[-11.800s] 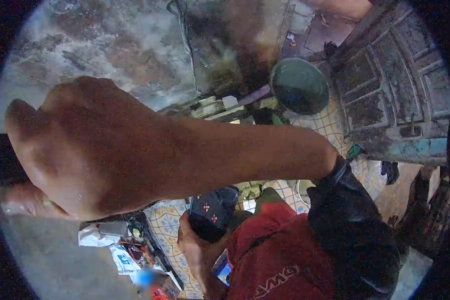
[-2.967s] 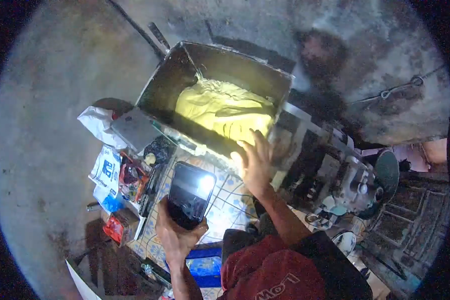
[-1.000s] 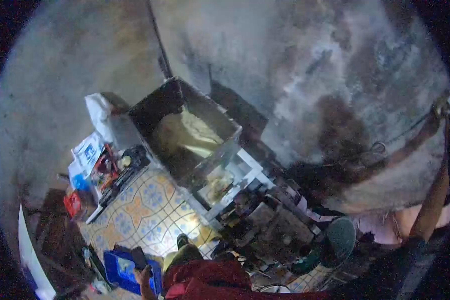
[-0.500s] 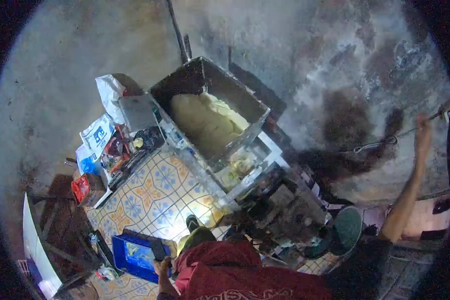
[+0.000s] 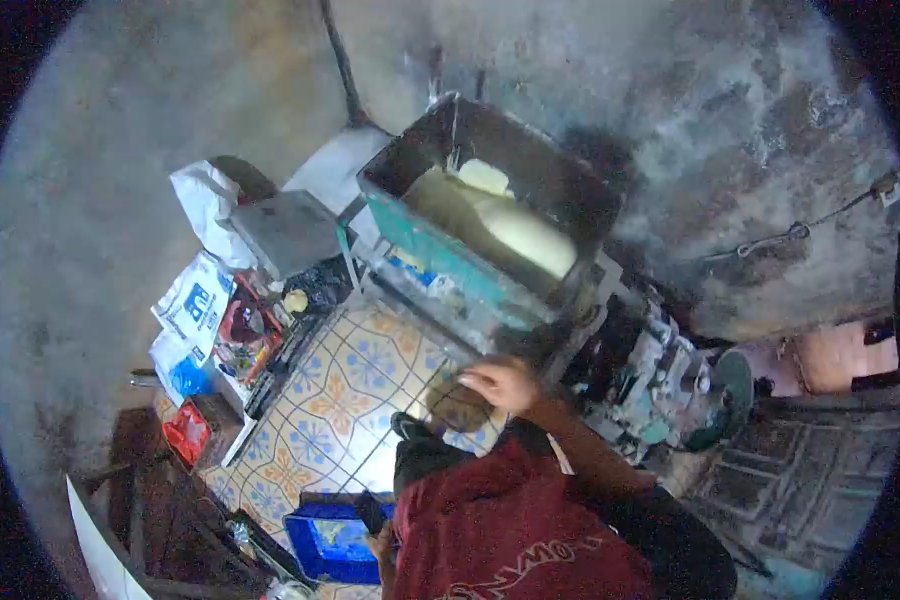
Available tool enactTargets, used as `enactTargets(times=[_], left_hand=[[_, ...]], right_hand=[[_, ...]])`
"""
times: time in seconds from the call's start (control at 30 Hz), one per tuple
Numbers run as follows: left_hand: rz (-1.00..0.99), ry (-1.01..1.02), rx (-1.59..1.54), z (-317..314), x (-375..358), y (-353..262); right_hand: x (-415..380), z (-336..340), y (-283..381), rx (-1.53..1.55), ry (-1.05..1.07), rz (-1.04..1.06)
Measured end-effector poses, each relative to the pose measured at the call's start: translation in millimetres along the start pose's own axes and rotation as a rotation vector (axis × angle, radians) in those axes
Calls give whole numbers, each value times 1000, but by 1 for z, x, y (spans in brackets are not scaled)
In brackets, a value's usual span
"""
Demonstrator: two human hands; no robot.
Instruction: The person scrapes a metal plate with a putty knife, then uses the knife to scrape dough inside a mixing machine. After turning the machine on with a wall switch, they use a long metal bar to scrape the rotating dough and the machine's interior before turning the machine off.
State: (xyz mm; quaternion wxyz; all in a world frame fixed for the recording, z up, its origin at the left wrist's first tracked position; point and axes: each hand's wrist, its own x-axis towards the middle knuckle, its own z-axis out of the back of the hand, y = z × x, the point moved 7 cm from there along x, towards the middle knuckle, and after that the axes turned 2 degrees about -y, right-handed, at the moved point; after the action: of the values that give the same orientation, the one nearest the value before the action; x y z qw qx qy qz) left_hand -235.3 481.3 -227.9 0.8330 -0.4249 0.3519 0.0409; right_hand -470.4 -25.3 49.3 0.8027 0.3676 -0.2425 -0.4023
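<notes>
My right hand is over the tiled floor, in front of the teal-sided metal bin. Its fingers look loosely extended, slightly blurred, with nothing visible in them. Low in the view, my left hand is closed around a dark, flat, oblong object whose kind I cannot make out. This object overlaps the right side of a blue plastic crate on the floor. Inside the metal bin lies a pale, smooth, dough-like mass.
Left of the bin are a white printed bag, a grey panel and a red package. Machine parts and a green round tub stand to the right. A cord with a metal hook runs along the wall.
My right hand has come down from the cord's end on the right wall to above the floor near the bin. The view has shifted. My left hand still holds the dark object.
</notes>
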Motion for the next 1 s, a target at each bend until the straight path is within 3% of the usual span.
enactTargets(times=[0.07,0.13,0.2,0.3,0.33,0.4,0.47,0.53,0.6,0.67,0.73,0.8,0.83,0.87,0.9,0.93,1.0], left_hand=[[-15,66,-205,26,46,-8],[-38,180,-541,49,112,7],[-156,43,-239,62,82,-137],[-117,-41,-144,101,167,-137],[-53,-115,153,110,190,-149],[-82,-115,92,120,252,-146],[47,-296,321,117,239,-266],[-1,-292,238,127,341,-210],[-15,-224,84,122,411,-194],[14,-113,-133,114,478,-234],[-76,-304,229,119,565,-231],[-1,-319,266,115,587,-353],[-118,-468,348,118,621,-365],[-158,-456,313,115,656,-378],[-198,-442,278,113,692,-392],[-154,-265,130,108,730,-407],[-430,-65,-15,104,838,-391]], right_hand=[[20,-51,18,139,173,-134],[18,-107,-23,55,297,-314],[4,-152,-81,-63,417,-444],[-18,-186,-147,-242,558,-553],[-21,-193,-159,-260,589,-575],[-23,-209,-177,-277,651,-628],[-23,-225,-187,-262,692,-706],[-13,-245,-193,-254,721,-785],[2,-269,-200,-258,737,-841],[27,-292,-204,-267,738,-890],[58,-311,-206,-286,729,-919],[85,-329,-201,-309,710,-942],[98,-339,-199,-323,701,-952],[108,-349,-197,-334,692,-965],[116,-358,-200,-352,688,-974],[121,-367,-200,-367,685,-983],[124,-388,-203,-391,685,-1006]])
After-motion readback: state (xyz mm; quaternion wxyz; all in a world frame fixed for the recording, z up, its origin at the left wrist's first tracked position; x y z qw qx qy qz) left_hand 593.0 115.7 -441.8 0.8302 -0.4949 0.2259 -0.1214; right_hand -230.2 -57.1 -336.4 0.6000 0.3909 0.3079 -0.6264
